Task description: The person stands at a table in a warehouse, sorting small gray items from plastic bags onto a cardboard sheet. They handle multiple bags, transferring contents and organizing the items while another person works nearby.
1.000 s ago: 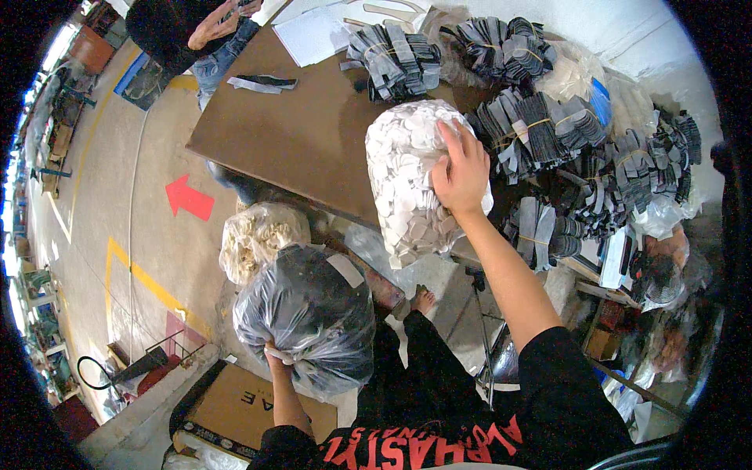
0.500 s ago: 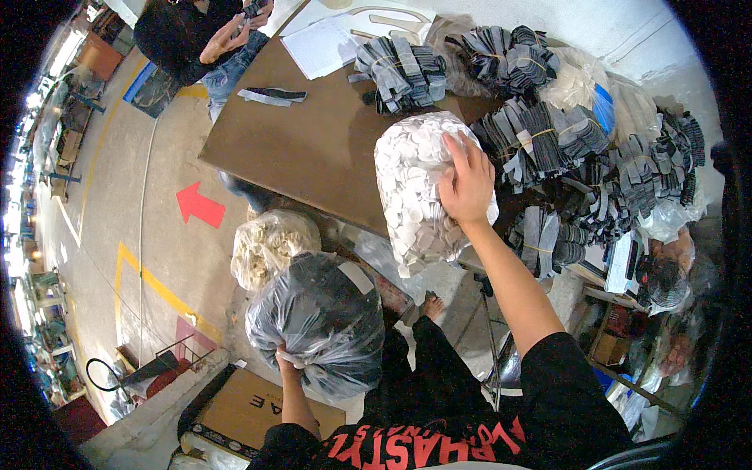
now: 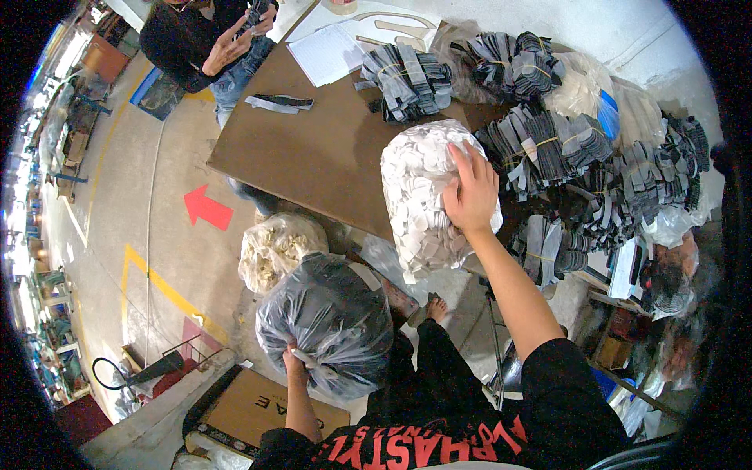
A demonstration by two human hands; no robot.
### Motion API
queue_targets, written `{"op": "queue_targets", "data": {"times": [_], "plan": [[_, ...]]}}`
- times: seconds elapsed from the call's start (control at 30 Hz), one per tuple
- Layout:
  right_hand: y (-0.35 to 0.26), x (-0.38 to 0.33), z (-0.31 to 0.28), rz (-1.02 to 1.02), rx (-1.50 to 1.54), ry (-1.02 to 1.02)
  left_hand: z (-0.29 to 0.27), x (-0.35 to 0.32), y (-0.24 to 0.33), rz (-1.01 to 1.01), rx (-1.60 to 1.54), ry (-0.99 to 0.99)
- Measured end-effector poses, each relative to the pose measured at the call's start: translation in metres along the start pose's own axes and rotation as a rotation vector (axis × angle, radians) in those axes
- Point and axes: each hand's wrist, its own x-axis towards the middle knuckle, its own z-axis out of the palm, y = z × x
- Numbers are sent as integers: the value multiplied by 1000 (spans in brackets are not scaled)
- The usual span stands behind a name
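My left hand point(image 3: 294, 362) grips the gathered neck of a full, dark plastic bag point(image 3: 333, 313), held beside my legs below the table edge. What fills that bag cannot be made out through the plastic. Fingers spread, my right hand point(image 3: 473, 192) lies on the side of a clear bag point(image 3: 419, 211) packed with small flat white pieces. This clear bag is at the near edge of the brown table point(image 3: 305, 149) and its lower end reaches past that edge. Just beyond it sits a banded bundle of grey and black strips point(image 3: 407, 74).
More banded strip bundles point(image 3: 540, 145) pile up on the right. A clear bag of cream-coloured pieces point(image 3: 280, 247) is beside the dark bag, left of the table. A cardboard box point(image 3: 262, 411) is at lower left. Across the table, another person point(image 3: 227, 51) holds dark strips.
The whole view has shifted slightly right and down. The dark bag has turned a little with my left hand on its neck. My right hand keeps its place on the clear bag.
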Motion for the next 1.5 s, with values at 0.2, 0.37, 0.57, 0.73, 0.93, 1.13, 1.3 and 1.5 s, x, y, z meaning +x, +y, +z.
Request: {"op": "queue_targets", "data": {"times": [0.2,0.37,0.57,0.73,0.93,1.13,1.3,1.5], "plan": [[2,1,0,2,11,1,12,-1,28,69,562,31],[3,1,-3,59,28,-74,57,-53,92,-1,1383,-91],[6,2,-1,111,49,-178,180,-162,186,276,1347,178],[8,4,-1,86,49,-191,294,-118,225,499,365,-1],[9,5,-3,104,46,-278,418,-77,251,-124,-338,379],[10,5,-3,78,12,-285,441,-109,290,-301,112,731],[11,4,-2,62,-23,-303,452,-113,304,-374,215,847],[11,4,-3,48,-29,-306,449,-99,296,-378,247,855]]}}
